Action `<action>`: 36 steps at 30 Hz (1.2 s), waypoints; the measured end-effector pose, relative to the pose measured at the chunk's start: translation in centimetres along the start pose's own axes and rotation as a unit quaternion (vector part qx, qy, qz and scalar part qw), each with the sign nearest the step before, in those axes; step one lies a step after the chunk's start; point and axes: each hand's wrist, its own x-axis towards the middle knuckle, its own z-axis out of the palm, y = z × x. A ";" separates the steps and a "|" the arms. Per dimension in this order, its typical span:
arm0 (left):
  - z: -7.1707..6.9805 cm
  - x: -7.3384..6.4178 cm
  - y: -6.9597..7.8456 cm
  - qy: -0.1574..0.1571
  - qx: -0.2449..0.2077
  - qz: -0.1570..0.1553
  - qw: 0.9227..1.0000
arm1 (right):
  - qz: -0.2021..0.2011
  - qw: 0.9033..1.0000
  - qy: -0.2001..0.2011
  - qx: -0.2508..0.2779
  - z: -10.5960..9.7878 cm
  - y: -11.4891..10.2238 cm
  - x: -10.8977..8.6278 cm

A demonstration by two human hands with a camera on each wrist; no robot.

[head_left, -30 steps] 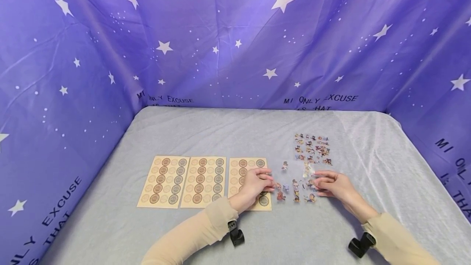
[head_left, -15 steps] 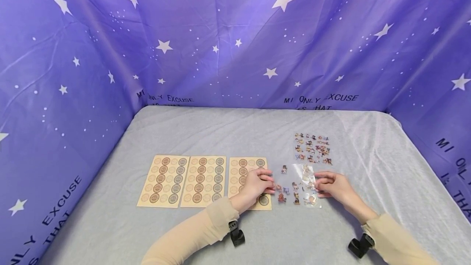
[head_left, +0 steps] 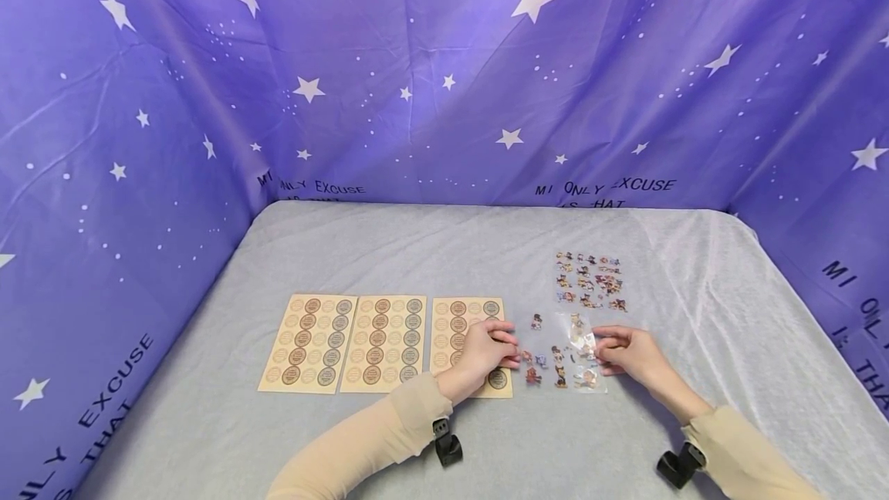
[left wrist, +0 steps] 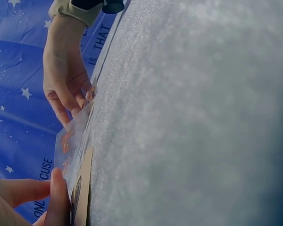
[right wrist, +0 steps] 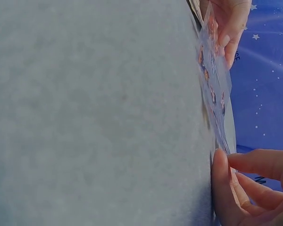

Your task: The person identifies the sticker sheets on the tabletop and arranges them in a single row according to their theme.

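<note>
A clear sheet of small cartoon stickers (head_left: 559, 357) is stretched between both hands, just over the table. My left hand (head_left: 481, 353) pinches its left edge, above the rightmost tan card. On the opposite edge, my right hand (head_left: 635, 357) grips between thumb and fingers. The left wrist view shows the transparent sheet (left wrist: 66, 141) tilted off the cloth, its near edge at the thumb and index finger. Seen from the right wrist, the sheet (right wrist: 214, 80) bends slightly, and the right thumb presses its corner against the index finger.
A second clear sticker sheet (head_left: 590, 282) lies behind the held one. Tan cards with printed round labels (head_left: 309, 343) lie in a row to the left, the rightmost partly under the left hand. Grey cloth (head_left: 389, 253) covers the table; a purple starred curtain (head_left: 417, 60) surrounds it.
The held sheet has tilted and shifted slightly toward me, and glare now shows on its right part. Both hands stay nearly in place with the same grip.
</note>
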 end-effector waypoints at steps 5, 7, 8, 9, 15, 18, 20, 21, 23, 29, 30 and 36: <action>0.0 -0.1 0.1 0.000 0.003 0.006 1.000 | -0.007 1.000 0.004 -0.027 -0.1 0.0 -0.2; -0.1 0.1 -0.2 -0.001 0.006 0.010 1.000 | -0.012 0.999 0.003 -0.041 -0.2 -0.1 -0.3; -0.2 0.2 -0.2 -0.002 0.010 0.013 1.000 | -0.014 0.999 0.004 -0.050 -0.3 -0.1 -0.4; -0.3 0.1 -0.1 -0.002 0.015 0.016 1.000 | -0.017 0.998 0.004 -0.060 -0.5 -0.1 -0.4; -0.9 0.2 0.6 -0.030 0.065 0.026 0.997 | -0.030 0.994 0.008 -0.106 -1.5 -0.5 -0.7; -1.0 0.4 1.0 -0.055 0.078 0.020 0.995 | -0.037 0.991 0.012 -0.125 -2.1 -0.8 -0.5; -1.0 0.5 1.2 -0.073 0.085 0.017 0.994 | -0.046 0.990 0.011 -0.135 -2.5 -1.0 -0.3; -0.9 0.6 1.3 -0.081 0.087 0.015 0.993 | -0.049 0.989 0.012 -0.140 -2.7 -1.1 -0.2; -0.8 0.8 1.6 -0.093 0.101 0.015 0.990 | -0.054 0.987 0.014 -0.148 -3.0 -1.2 0.0; -0.1 1.6 2.4 -0.108 0.133 0.018 0.985 | -0.065 0.985 0.025 -0.157 -4.0 -1.3 0.6; 0.0 1.8 2.5 -0.109 0.130 0.016 0.985 | -0.069 0.985 0.025 -0.158 -4.1 -1.3 0.7; 0.6 3.1 3.0 -0.106 0.146 0.012 0.983 | -0.076 0.985 0.023 -0.153 -5.0 -1.2 1.2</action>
